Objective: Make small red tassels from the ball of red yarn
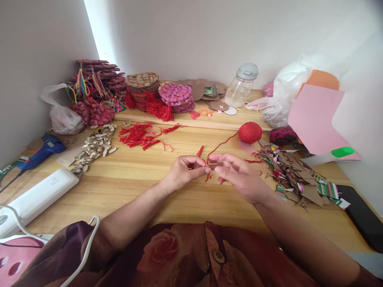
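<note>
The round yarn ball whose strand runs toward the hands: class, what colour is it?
The round yarn ball is red, best seen in the head view.

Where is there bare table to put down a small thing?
Bare wood shows between red tassels and left forearm, also between it and right forearm, beyond the shirt. Crowded: the back ledge, and right side with cardboard scraps.

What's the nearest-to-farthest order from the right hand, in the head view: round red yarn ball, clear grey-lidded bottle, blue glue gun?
From the right hand:
1. Red yarn ball: just beyond it, slightly right.
2. Clear bottle: farther back, behind the ball.
3. Blue glue gun: far over on the left side.
</note>
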Demonstrator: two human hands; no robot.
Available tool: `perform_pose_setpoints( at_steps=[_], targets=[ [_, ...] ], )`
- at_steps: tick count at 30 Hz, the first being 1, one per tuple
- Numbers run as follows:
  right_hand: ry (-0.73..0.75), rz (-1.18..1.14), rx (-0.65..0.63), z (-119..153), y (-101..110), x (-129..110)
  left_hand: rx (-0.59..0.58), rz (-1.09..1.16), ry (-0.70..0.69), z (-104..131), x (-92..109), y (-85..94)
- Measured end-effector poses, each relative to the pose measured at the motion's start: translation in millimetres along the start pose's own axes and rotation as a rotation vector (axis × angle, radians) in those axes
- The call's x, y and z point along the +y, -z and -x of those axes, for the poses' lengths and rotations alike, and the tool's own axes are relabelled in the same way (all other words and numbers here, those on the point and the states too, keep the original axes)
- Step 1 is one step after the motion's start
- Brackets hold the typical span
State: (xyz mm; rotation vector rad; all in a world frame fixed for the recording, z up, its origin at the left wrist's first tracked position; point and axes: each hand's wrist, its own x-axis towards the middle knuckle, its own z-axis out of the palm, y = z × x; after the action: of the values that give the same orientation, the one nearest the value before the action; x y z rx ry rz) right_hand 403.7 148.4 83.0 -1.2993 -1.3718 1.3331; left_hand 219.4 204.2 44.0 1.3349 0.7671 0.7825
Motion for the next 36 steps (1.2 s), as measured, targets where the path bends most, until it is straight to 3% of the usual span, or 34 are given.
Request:
perform_pose_setpoints(
  at_steps=[4,11,16,19,24,31,36],
  targets=[
    [-0.116,-0.192,-0.072,-11.5,-23.0,4.8,0.026,-0.061,-0.008,-0.9,-0.3,2.2],
    [-0.183,-0.188,-0.008,-20.7,-20.8,16.7,0.139,0.055,0.039,-7.2,-2.3,6.1],
    [-0.193,-0.307,0.178,-25.3,-17.5,17.9,0.258,-0.006,0.036,-13.0,-4.9,12.9],
    [-0.185,-0.449,0.326,-29.3,-10.5,21.1,0.336,-0.201,-0.017,-16.5,-9.4,22.4],
    [-0.160,-0.554,0.389,-34.7,-2.8,32.1,0.390,-0.787,-0.046,-16.2,-10.9,33.4],
    [-0.145,-0.601,0.426,-36.4,-4.2,38.8,0.353,-1.212,-0.028,-17.1,-5.4,6.9],
    [-0.143,-0.590,0.401,-33.7,-7.4,40.9,0.333,-1.295,-0.010,-23.2,-10.9,-5.0]
  ],
)
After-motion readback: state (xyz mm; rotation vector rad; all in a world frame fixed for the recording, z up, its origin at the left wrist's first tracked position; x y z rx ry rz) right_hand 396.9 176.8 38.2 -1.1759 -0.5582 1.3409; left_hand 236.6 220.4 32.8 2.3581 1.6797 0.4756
